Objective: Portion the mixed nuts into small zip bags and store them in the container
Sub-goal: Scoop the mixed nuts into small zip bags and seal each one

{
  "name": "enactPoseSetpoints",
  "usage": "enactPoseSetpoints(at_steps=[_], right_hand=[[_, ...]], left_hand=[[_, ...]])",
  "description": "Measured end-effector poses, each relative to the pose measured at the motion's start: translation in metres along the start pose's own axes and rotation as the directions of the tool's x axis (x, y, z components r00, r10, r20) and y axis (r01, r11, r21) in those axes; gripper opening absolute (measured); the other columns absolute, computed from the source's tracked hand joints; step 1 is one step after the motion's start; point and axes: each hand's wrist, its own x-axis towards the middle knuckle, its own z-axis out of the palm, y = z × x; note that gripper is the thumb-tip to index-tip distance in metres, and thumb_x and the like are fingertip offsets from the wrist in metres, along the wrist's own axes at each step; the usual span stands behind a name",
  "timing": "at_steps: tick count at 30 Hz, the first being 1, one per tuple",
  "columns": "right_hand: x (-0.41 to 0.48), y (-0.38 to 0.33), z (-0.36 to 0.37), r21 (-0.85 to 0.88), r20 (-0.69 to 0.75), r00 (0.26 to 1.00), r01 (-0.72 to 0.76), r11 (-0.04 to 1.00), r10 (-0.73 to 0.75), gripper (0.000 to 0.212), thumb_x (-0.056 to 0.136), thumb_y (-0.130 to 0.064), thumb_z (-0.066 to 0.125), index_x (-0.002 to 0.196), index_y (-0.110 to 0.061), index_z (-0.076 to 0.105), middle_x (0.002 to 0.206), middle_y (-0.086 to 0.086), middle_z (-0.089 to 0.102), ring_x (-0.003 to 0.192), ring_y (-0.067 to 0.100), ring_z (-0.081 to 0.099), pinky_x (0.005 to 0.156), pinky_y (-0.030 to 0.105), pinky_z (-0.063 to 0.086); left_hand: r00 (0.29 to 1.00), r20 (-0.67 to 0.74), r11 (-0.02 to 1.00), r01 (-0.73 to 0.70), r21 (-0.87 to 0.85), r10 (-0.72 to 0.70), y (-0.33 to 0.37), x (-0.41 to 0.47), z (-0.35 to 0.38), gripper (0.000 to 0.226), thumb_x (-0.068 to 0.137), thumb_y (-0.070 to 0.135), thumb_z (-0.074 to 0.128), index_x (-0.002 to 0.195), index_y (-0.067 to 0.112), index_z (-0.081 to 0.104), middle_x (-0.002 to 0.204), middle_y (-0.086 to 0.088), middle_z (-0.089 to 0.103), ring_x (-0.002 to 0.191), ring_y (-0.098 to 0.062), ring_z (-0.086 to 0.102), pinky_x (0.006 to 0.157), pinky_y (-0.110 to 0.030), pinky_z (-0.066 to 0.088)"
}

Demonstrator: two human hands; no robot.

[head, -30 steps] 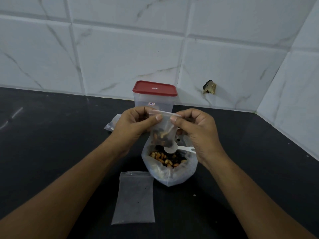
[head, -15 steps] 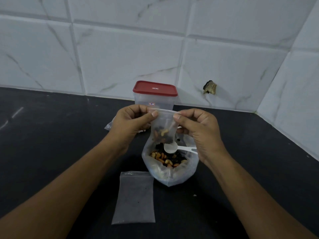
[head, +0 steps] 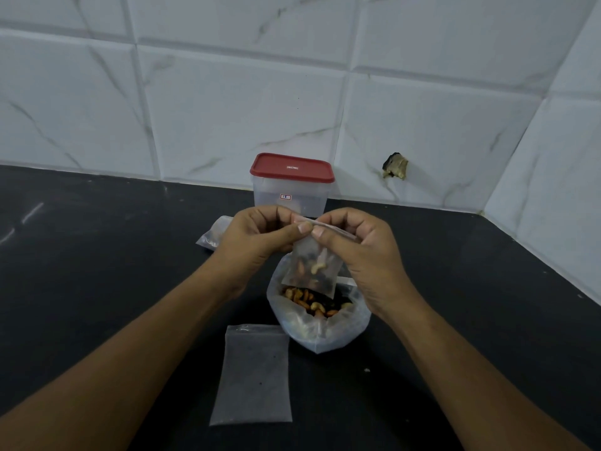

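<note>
Hardly anything here can be read. The red lid (head: 292,173) of the container (head: 309,198) carries a small white mark (head: 292,167) at its middle, a short word or logo that is too small to make out. On the container's clear front wall is a small white sticker (head: 285,197) with a red border and a couple of dark characters, which are also illegible.

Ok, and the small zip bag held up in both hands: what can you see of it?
The small zip bag is frosted, translucent plastic, holding a few mixed nuts, pale cashews and dark pieces, at its bottom. It hangs slightly tilted above the open large bag of nuts. The left hand and right hand pinch its top strip, thumbs close together. Whether the zip is sealed cannot be told.
</note>
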Motion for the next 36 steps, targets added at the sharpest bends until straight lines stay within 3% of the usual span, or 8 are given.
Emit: enactPoseSetpoints(at_steps=[3,9,14,19,22,25,29,36], right_hand=[[0.0,0.0,0.0,-0.007,0.004,1.0,0.006,1.0,-0.006,0.004,0.094,-0.003,0.073,0.097,-0.005,0.075,0.086,0.002,0.077,0.081,0.012,0.073,0.073,0.023,0.057],[0.001,-0.001,-0.002,-0.096,-0.01,1.0,0.019,0.995,-0.02,0.004,0.094,-0.007,0.074,0.095,-0.003,0.075,0.084,0.011,0.075,0.076,0.014,0.07,0.069,0.024,0.057],[0.004,-0.001,-0.006,-0.14,-0.021,1.0,0.006,0.99,-0.009,0.004,0.094,-0.006,0.073,0.092,-0.003,0.075,0.082,0.019,0.073,0.069,0.018,0.067,0.066,0.03,0.058],[0.008,-0.001,-0.014,-0.149,-0.047,0.999,0.006,0.989,-0.014,0.004,0.095,-0.007,0.074,0.092,-0.003,0.075,0.08,0.016,0.074,0.067,0.018,0.069,0.069,0.032,0.062],[0.009,-0.002,-0.016,-0.129,-0.064,0.998,0.006,0.992,-0.015,0.005,0.094,-0.006,0.074,0.091,-0.003,0.075,0.076,0.01,0.075,0.067,0.015,0.07,0.069,0.027,0.061],[0.01,-0.004,-0.018,-0.076,-0.083,0.997,-0.003,0.997,-0.003,0.004,0.093,-0.009,0.076,0.09,-0.006,0.076,0.081,0.01,0.077,0.073,0.02,0.072,0.074,0.032,0.063],[0.009,-0.005,-0.015,0.056,-0.111,0.994,0.001,0.998,0.005,0.007,0.096,-0.008,0.073,0.089,-0.01,0.074,0.085,0.011,0.075,0.08,0.023,0.071,0.083,0.037,0.063],[0.003,0.0,-0.005,0.021,-0.034,0.999,0.028,0.999,-0.028,0.003,0.096,-0.004,0.071,0.097,-0.001,0.072,0.086,0.01,0.073,0.08,0.02,0.07,0.078,0.037,0.061]], left_hand=[[1.0,0.006,1.0,0.002,0.001,-0.002,0.0,-0.001,0.002,0.007,0.088,0.008,0.071,0.093,0.004,0.075,0.09,-0.013,0.076,0.084,-0.019,0.073,0.075,-0.025,0.06],[1.0,-0.001,1.0,-0.024,0.019,0.024,0.0,-0.001,0.001,0.004,0.09,0.005,0.071,0.09,0.003,0.074,0.099,-0.024,0.074,0.089,-0.027,0.072,0.083,-0.034,0.061],[0.997,-0.061,0.997,-0.037,0.065,0.041,0.001,0.001,-0.005,0.008,0.091,0.01,0.071,0.091,0.002,0.071,0.087,-0.012,0.074,0.079,-0.02,0.071,0.07,-0.028,0.059],[0.994,-0.102,0.999,-0.042,0.018,0.044,0.002,0.004,-0.01,0.013,0.089,0.016,0.071,0.088,0.002,0.069,0.086,-0.011,0.073,0.077,-0.019,0.07,0.069,-0.028,0.06],[0.994,-0.095,0.999,-0.05,-0.002,0.05,0.002,0.005,-0.01,0.013,0.088,0.018,0.07,0.085,0.006,0.069,0.086,-0.007,0.073,0.08,-0.017,0.07,0.071,-0.028,0.059],[0.996,-0.076,0.999,-0.049,-0.023,0.047,0.004,0.004,-0.008,0.013,0.09,0.02,0.068,0.079,0.012,0.07,0.084,-0.004,0.073,0.081,-0.015,0.07,0.073,-0.027,0.057],[0.999,-0.039,0.999,-0.032,-0.025,0.031,0.002,0.003,-0.008,0.018,0.098,0.022,0.061,0.089,0.008,0.067,0.09,-0.009,0.07,0.085,-0.019,0.066,0.078,-0.032,0.058],[1.0,-0.019,0.999,-0.025,-0.021,0.025,0.001,0.001,0.0,0.016,0.096,0.021,0.062,0.097,0.006,0.067,0.093,-0.014,0.069,0.084,-0.02,0.067,0.072,-0.028,0.058]])
